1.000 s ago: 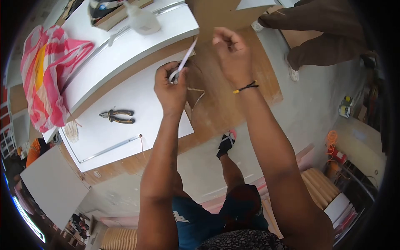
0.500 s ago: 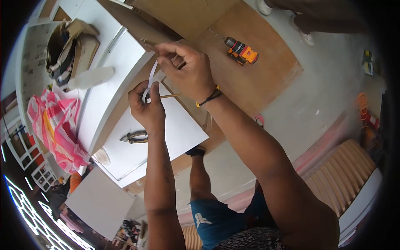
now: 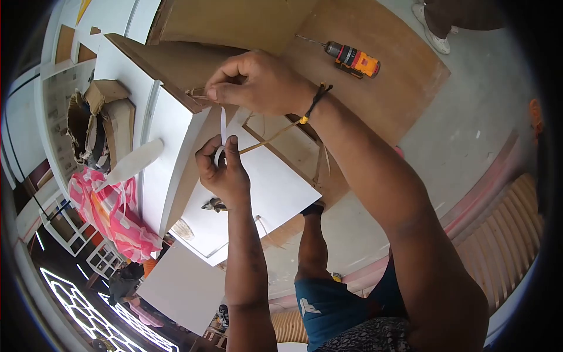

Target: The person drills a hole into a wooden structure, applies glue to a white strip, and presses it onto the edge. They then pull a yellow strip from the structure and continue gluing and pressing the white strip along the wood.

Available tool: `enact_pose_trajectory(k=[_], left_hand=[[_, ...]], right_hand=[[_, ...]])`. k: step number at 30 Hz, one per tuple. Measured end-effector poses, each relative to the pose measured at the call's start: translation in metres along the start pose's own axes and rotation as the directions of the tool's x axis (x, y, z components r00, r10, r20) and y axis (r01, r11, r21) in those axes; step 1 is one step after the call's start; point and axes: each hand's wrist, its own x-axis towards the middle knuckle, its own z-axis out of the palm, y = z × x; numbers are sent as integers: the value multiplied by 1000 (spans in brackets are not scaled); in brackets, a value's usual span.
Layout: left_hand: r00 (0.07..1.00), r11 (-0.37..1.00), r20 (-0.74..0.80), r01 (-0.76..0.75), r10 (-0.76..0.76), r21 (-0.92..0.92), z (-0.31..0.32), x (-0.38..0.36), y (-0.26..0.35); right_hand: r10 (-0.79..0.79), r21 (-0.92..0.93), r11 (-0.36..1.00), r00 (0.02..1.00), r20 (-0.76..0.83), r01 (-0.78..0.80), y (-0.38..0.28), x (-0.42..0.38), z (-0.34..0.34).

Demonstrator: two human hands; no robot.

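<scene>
My left hand (image 3: 227, 176) pinches a narrow white strip (image 3: 223, 122), which loops at the fingers and rises toward my other hand. Fingers pressed together, my right hand (image 3: 255, 82) is closed at the cabinet's corner. Thin brown material (image 3: 196, 95) sticks out past its fingertips; whether this joins the white strip is hidden. A long tan strip (image 3: 264, 142) runs from near my left fingers to the right. Below, a white panel (image 3: 275, 182) carries pliers (image 3: 215, 204), partly covered by my left forearm. Beside both hands stands the white cabinet (image 3: 170, 126) with raw brown edges.
An orange and black cordless drill (image 3: 355, 60) lies on a brown board (image 3: 404, 64). On the cabinet are a pink-and-white striped bag (image 3: 114, 217), a translucent bottle-like piece (image 3: 138, 161) and a torn cardboard box (image 3: 117, 126). Another person's shoes (image 3: 434, 32) stand at upper right.
The view has shifted, so the scene sits further right and lower. My hands stay close together on the strip, and my left forearm now covers more of the pliers.
</scene>
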Motion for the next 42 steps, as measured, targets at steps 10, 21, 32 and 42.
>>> enact_pose_trajectory(k=[10, 21, 32, 42], left_hand=[[999, 996, -22, 32, -34, -78, 4, 3, -6], [996, 999, -86, 37, -39, -21, -4, 9, 1], [997, 998, -52, 50, -49, 35, -8, 17, 13], [998, 1000, -62, 3, -3, 3, -2, 20, 11]], right_hand=[[185, -62, 981, 983, 8, -185, -23, 13, 6], [153, 368, 930, 939, -310, -30, 6, 5, 47], [-24, 192, 971, 853, -521, 145, 11, -33, 69], [-151, 96, 959, 765, -627, 268, 19, -33, 90]])
